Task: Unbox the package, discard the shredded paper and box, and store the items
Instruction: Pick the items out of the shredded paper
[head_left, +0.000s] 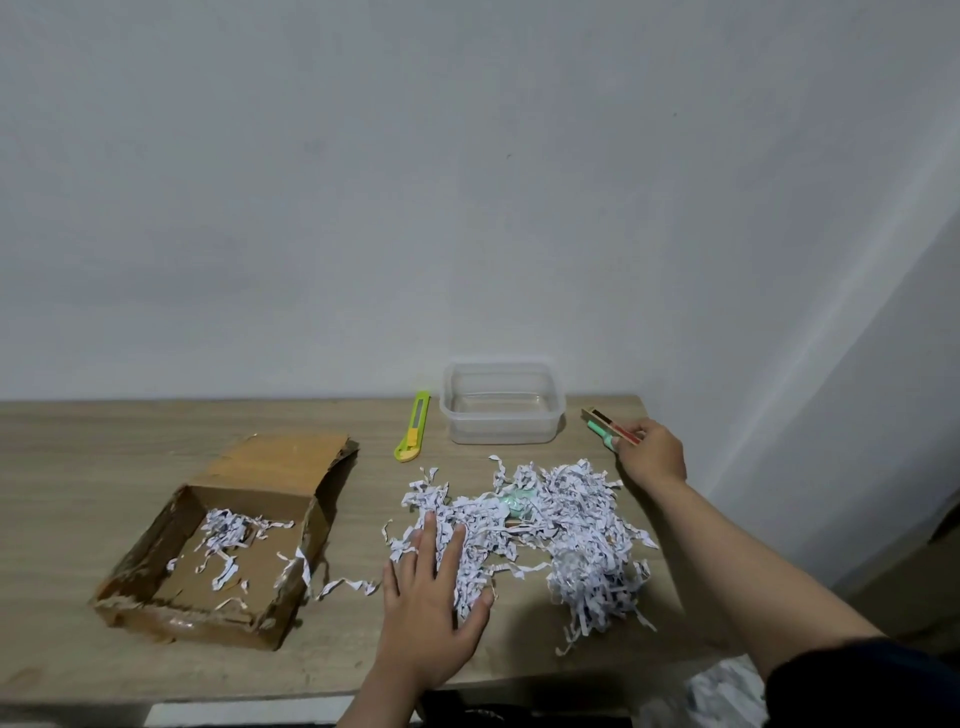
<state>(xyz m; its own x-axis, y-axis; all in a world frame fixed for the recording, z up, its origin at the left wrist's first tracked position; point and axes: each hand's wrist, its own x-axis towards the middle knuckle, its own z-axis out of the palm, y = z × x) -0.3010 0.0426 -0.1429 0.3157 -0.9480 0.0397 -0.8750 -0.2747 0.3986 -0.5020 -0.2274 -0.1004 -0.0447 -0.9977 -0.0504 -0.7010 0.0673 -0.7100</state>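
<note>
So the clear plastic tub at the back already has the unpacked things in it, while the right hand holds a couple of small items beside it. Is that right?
Not quite. In the head view the clear plastic tub is empty; nothing has been put in it yet. The rest holds: the right hand grips a couple of small items just beside the tub, to its right.

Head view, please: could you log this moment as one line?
right hand: holding small items beside clear tub | left hand: flat on shredded paper | box: open, scraps inside
</note>
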